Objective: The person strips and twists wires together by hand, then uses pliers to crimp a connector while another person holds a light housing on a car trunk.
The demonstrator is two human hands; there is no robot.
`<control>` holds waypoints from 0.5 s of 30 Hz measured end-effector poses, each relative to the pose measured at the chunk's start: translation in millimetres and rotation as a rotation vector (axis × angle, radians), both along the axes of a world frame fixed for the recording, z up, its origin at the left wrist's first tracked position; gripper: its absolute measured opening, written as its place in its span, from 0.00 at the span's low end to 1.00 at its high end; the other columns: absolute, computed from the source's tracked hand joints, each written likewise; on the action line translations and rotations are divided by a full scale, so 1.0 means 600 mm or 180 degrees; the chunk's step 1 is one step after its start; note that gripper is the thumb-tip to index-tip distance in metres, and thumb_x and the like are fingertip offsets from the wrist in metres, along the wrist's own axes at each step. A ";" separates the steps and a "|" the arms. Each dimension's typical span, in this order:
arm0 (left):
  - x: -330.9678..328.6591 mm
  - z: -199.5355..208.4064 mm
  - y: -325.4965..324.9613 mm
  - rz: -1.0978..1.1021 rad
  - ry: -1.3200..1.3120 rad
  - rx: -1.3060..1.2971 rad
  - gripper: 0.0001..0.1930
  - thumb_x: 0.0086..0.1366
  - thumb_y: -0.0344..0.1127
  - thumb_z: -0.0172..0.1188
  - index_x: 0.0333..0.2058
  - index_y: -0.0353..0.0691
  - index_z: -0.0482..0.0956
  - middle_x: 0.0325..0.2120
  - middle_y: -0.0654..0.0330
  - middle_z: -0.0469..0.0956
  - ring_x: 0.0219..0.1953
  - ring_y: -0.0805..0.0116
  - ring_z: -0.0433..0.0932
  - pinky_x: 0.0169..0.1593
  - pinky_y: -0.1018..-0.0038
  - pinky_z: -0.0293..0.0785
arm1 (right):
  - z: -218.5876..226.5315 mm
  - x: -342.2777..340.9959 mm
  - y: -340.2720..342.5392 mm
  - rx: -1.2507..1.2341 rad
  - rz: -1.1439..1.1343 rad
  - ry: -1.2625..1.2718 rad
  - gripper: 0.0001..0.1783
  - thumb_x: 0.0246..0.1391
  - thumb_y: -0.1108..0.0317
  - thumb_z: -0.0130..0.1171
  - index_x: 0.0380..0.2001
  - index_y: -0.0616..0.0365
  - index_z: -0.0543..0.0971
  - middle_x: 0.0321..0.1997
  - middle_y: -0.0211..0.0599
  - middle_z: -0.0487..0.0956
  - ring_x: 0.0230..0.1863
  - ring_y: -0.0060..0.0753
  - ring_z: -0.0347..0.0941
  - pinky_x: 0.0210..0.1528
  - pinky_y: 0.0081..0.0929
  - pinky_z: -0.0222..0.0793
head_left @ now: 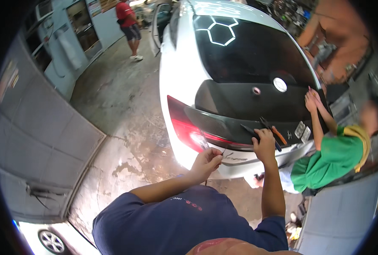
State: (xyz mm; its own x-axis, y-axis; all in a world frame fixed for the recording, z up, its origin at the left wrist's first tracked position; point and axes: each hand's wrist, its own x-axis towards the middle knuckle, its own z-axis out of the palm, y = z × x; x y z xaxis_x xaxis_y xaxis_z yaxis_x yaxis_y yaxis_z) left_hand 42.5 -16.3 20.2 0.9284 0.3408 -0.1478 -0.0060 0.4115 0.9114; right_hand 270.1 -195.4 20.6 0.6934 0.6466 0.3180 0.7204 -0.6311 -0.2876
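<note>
My left hand [206,163] is closed in a pinch at the car's rear edge, just below the lit red tail light [184,127]. Between its fingertips is a thin, dark, wire-like strand [223,151], too small to make out fully. Over the black trunk lid [235,100], my right hand [265,146] curls round a slim dark hand tool [247,128], whose pointed end shows to the left. The tool's kind is unclear, as my fingers cover its middle. Right beside this hand, an orange-handled tool [278,135] lies on the lid.
Two small pale packets [301,130] rest on the lid near a small emblem [289,136]. At the right, a co-worker in green [329,157] has both hands on the lid's edge. Another person in red [126,17] stands beyond the open car door [157,29]. A grey gate [40,140] is at left.
</note>
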 end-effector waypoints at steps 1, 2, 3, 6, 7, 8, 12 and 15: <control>0.007 -0.008 0.009 0.0018 -0.0171 0.0091 0.09 0.72 0.32 0.59 0.44 0.33 0.75 0.28 0.67 0.75 0.28 0.80 0.71 0.33 0.79 0.68 | -0.002 0.012 0.009 0.0016 0.0057 -0.0049 0.17 0.55 0.69 0.63 0.50 0.56 0.81 0.48 0.40 0.77 0.58 0.51 0.69 0.63 0.47 0.62; 0.006 -0.014 0.011 -0.0022 -0.0286 0.0157 0.08 0.72 0.32 0.60 0.43 0.33 0.76 0.28 0.67 0.75 0.28 0.81 0.71 0.34 0.80 0.68 | -0.002 0.013 0.006 -0.0007 0.0122 -0.0055 0.17 0.55 0.69 0.63 0.50 0.56 0.81 0.48 0.40 0.77 0.58 0.51 0.69 0.63 0.47 0.62; 0.003 -0.014 0.012 0.0038 -0.0290 0.0139 0.08 0.72 0.32 0.60 0.43 0.33 0.76 0.28 0.67 0.75 0.28 0.81 0.71 0.34 0.80 0.68 | -0.003 0.014 0.003 -0.0117 0.0082 -0.0156 0.17 0.56 0.71 0.61 0.50 0.57 0.80 0.47 0.41 0.77 0.57 0.51 0.69 0.61 0.46 0.63; -0.009 0.000 0.017 -0.0041 -0.0295 0.0275 0.07 0.71 0.30 0.61 0.42 0.33 0.77 0.31 0.66 0.78 0.32 0.82 0.74 0.38 0.81 0.70 | 0.000 -0.007 0.012 0.0467 0.0037 -0.0089 0.15 0.58 0.75 0.58 0.49 0.58 0.78 0.46 0.44 0.76 0.55 0.51 0.70 0.58 0.44 0.65; -0.013 0.009 0.018 0.0024 -0.0311 0.0340 0.06 0.71 0.29 0.61 0.42 0.33 0.77 0.32 0.65 0.79 0.34 0.82 0.76 0.40 0.81 0.71 | 0.006 -0.022 0.020 0.1111 0.0006 0.0079 0.14 0.60 0.76 0.56 0.49 0.59 0.77 0.46 0.45 0.76 0.54 0.51 0.71 0.56 0.42 0.67; -0.018 0.014 0.016 0.0080 -0.0298 0.0393 0.06 0.71 0.29 0.61 0.41 0.33 0.78 0.33 0.65 0.80 0.37 0.81 0.77 0.42 0.81 0.72 | 0.007 -0.042 0.026 0.1515 -0.0054 0.0242 0.08 0.65 0.75 0.54 0.46 0.62 0.75 0.38 0.36 0.74 0.42 0.35 0.72 0.46 0.29 0.69; -0.014 0.032 0.014 0.0229 -0.0362 0.0290 0.06 0.71 0.28 0.61 0.43 0.33 0.78 0.35 0.63 0.81 0.39 0.80 0.78 0.45 0.80 0.74 | -0.044 -0.130 0.035 0.2507 0.0001 0.2040 0.10 0.65 0.70 0.60 0.47 0.60 0.77 0.37 0.26 0.74 0.33 0.18 0.70 0.35 0.19 0.66; -0.005 0.021 0.012 0.0138 -0.0495 0.0497 0.06 0.72 0.28 0.60 0.44 0.33 0.78 0.34 0.63 0.81 0.38 0.78 0.79 0.44 0.79 0.74 | -0.046 -0.183 0.053 0.2416 0.0158 0.2972 0.10 0.63 0.68 0.64 0.44 0.62 0.79 0.33 0.26 0.75 0.29 0.15 0.70 0.31 0.17 0.65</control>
State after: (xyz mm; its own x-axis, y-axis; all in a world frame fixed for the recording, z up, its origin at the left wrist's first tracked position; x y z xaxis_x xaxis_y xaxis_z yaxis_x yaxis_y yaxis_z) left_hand 39.2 -8.8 32.5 0.9199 0.3885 0.0537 -0.1662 0.2619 0.9507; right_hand 160.2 -163.8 -7.2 0.8385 0.5446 0.0176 0.0551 -0.0527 -0.9971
